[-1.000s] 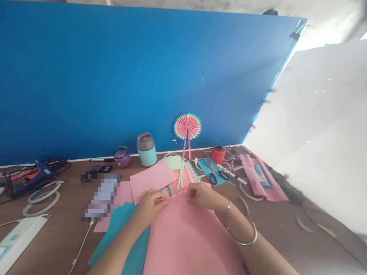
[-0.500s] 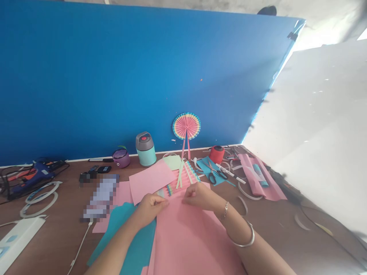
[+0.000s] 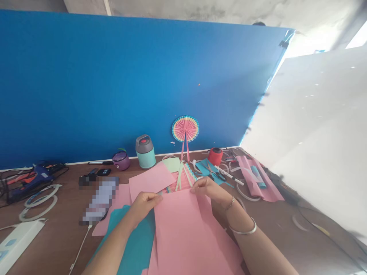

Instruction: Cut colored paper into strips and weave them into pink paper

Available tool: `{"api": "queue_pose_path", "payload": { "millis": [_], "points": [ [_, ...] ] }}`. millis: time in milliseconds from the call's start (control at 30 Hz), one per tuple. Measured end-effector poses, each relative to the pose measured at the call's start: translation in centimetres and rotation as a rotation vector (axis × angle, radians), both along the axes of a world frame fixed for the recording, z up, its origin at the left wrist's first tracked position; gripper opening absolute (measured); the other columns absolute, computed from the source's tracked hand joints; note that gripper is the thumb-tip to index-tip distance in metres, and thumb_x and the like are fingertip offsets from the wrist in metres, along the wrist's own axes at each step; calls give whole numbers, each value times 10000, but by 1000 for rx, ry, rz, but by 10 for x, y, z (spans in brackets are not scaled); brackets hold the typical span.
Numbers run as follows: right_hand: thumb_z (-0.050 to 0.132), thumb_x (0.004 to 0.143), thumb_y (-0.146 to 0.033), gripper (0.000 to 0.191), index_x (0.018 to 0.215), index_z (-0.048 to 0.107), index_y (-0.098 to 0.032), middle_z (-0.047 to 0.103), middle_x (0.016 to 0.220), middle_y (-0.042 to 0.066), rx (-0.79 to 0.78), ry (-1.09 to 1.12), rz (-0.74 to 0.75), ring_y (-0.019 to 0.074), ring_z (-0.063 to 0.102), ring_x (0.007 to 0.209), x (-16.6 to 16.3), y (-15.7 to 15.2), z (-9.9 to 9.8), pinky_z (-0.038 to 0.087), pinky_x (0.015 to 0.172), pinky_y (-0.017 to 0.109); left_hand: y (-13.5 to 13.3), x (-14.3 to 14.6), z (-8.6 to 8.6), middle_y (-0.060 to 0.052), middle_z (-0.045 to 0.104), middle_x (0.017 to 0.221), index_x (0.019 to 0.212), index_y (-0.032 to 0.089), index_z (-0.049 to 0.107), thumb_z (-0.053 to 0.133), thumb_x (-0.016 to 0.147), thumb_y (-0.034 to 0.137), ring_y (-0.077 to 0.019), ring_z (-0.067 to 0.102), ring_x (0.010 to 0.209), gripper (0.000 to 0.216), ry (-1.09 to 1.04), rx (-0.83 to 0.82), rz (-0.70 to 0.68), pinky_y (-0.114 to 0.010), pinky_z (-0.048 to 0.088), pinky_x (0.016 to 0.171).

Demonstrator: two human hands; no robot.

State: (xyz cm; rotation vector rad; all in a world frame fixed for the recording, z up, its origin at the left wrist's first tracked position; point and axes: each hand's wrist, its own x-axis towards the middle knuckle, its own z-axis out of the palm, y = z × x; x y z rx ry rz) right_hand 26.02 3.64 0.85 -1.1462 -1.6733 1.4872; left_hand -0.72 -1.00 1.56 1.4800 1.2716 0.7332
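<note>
A sheet of pink paper (image 3: 179, 225) spans the space between my hands, its far edge pinched at both corners. My left hand (image 3: 145, 204) is closed on the far left corner. At the far right corner, my right hand (image 3: 210, 190) grips with thumb and fingers. More pink paper lies under the sheet on the right. Teal paper (image 3: 137, 244) is beneath my left forearm. Just beyond the sheet sits a pleated paper piece (image 3: 187, 177) with pale green strips (image 3: 179, 176) on it. A round pink paper fan (image 3: 185, 129) leans against the blue board.
Scissors (image 3: 215, 172) rest on blue paper at the right, near a red round container (image 3: 215, 156). A mint jar (image 3: 145, 152) and purple cup (image 3: 120, 160) stand at the back. A phone (image 3: 100, 200), glue gun (image 3: 43, 173) and power strip (image 3: 21, 242) occupy the left.
Both hands have moved slightly apart, the right one up and to the right. The pink sheet's far edge now shows straight and flat between them. The view has tilted up a little.
</note>
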Motion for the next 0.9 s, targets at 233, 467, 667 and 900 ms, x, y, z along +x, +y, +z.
{"api": "queue_pose_path", "payload": {
  "millis": [233,467,667,900],
  "points": [
    [655,685,-297,201,570,548,-171,427,476,-59,-17,320,-356,67,374,435,-2,-1,8,301,444,218,0,-2,3,-93,689,905,887,173,689,518,780,498,-238,591,851,383,-47,175,455,-313,438,689],
    [664,682,-326,223,684,486,-192,431,486,-76,-125,481,-214,121,554,435,-37,-18,9,392,414,208,-33,28,-16,-119,307,1470,1424,251,211,645,721,446,-332,279,1326,848,336,788,66,-507,282,1042],
    [688,698,-345,229,714,533,-176,514,637,-41,-122,543,-42,97,555,555,-50,-28,12,510,635,291,-37,41,-27,-161,445,1381,1375,173,334,500,811,322,-339,436,1237,607,440,611,139,-459,398,940],
    [402,851,-247,246,946,609,-155,632,993,110,388,-543,-681,224,574,958,7,7,-1,426,840,343,-22,18,6,-73,706,834,923,194,632,488,811,410,-275,648,832,283,57,334,390,-306,471,665]
  ]
}}
